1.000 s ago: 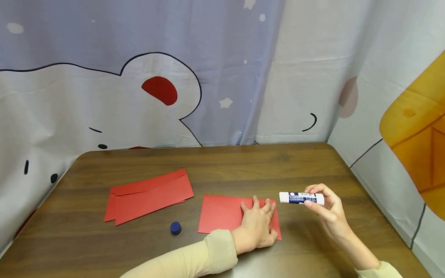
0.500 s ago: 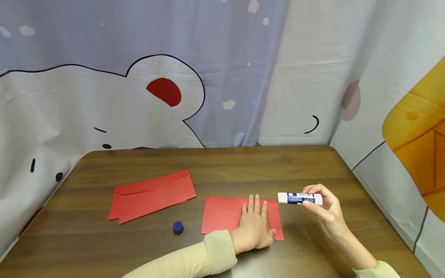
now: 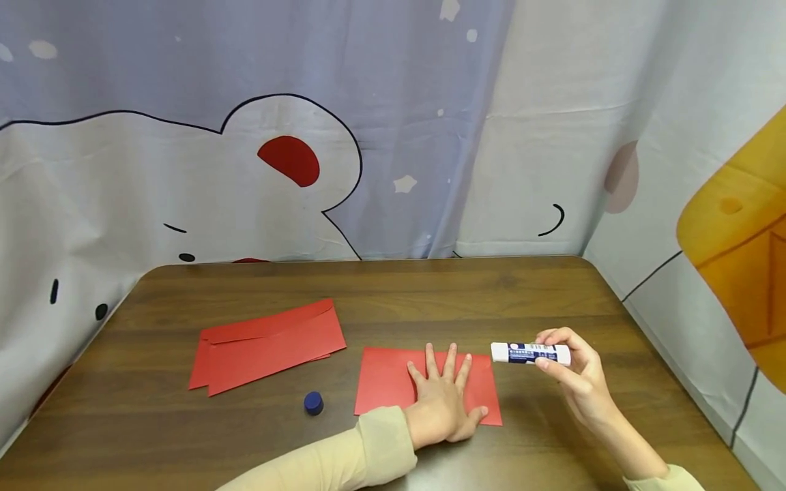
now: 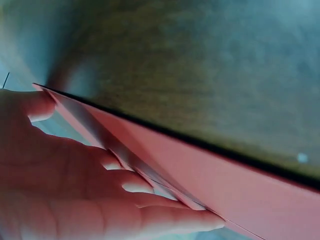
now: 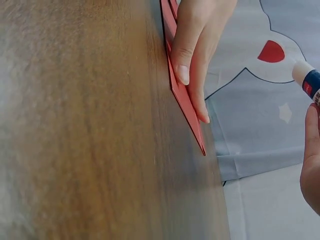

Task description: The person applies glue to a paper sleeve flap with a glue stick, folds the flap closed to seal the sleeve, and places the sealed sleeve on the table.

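Observation:
My left hand (image 3: 443, 404) lies with straight, spread fingers on a red envelope (image 3: 387, 378) that is flat on the table. In the left wrist view the fingertips touch the red paper (image 4: 210, 175), and the palm arches over it. My right hand (image 3: 580, 382) pinches a white and blue glue stick (image 3: 531, 352) between thumb and fingers. It holds the stick level above the table, just right of the envelope, with the uncapped end toward the left. Only part of the glue stick (image 5: 310, 82) and of the right hand (image 5: 312, 160) shows in the right wrist view.
Left of the envelope, a dark blue cap (image 3: 313, 403) stands on the wooden table (image 3: 430, 293). Farther left lie overlapping red envelopes (image 3: 276, 346). A printed curtain (image 3: 417, 136) hangs behind the table and along its right side.
The left hand has shifted slightly left over the envelope; its fingers straightened together, then spread apart. The right hand keeps hold of the glue stick in nearly the same place.

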The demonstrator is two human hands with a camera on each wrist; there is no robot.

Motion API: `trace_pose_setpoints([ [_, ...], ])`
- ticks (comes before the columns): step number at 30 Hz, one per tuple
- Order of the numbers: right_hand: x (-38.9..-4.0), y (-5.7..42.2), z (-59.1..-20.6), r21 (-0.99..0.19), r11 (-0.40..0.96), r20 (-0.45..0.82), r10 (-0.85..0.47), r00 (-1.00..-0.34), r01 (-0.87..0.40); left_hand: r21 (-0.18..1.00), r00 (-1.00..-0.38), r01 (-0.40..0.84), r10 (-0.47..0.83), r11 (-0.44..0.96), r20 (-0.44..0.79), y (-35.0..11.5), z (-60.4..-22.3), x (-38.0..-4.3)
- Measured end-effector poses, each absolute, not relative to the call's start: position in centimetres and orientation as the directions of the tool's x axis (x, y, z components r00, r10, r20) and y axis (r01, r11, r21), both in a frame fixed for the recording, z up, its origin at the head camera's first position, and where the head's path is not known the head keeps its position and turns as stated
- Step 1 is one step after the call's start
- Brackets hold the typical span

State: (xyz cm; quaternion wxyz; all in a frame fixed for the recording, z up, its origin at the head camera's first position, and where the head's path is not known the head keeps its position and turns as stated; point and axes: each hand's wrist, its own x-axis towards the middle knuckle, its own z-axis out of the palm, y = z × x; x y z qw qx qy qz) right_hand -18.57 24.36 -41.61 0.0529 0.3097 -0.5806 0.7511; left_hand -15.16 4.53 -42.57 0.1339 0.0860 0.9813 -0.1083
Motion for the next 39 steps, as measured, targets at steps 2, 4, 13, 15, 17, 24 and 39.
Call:
trace_pose_setpoints([
  [2, -18.5, 24.4, -41.5, -0.832, -0.335, 0.536, -0.281, -0.796, -0.442, -0.194, -0.951, 0.196, 0.138, 0.961, -0.278, 4.5, -42.6, -15.2],
  [4, -18.2, 24.3, -41.1, -0.84, -0.324, 0.524, -0.273, -0.807, -0.436, -0.193, -0.951, 0.196, 0.138, 0.962, -0.277, 4.3, -42.5, -15.4],
  [13, -18.1, 24.4, -40.7, -0.843, -0.323, 0.517, -0.268, -0.813, -0.429, -0.055, -0.929, 0.284, 0.261, 0.957, -0.263, 1.6, -41.4, -17.0],
  [15, -18.0, 24.2, -40.6, -0.846, -0.325, 0.51, -0.26, -0.82, -0.423, 0.018, -0.92, 0.317, 0.312, 0.948, -0.238, 0.7, -41.1, -17.3],
  [17, -18.0, 24.1, -40.5, -0.849, -0.324, 0.503, -0.251, -0.827, -0.418, 0.095, -0.91, 0.341, 0.354, 0.935, -0.218, -0.1, -40.8, -17.6],
  [24, -18.4, 23.9, -40.4, -0.841, -0.323, 0.519, -0.262, -0.813, -0.433, 0.084, -0.89, 0.373, 0.382, 0.924, -0.249, -3.1, -39.5, -18.6],
  [39, -18.5, 24.1, -40.3, -0.856, -0.3, 0.5, -0.266, -0.824, -0.422, 0.128, -0.91, 0.358, 0.377, 0.925, -0.171, -6.5, -40.5, -19.9],
])
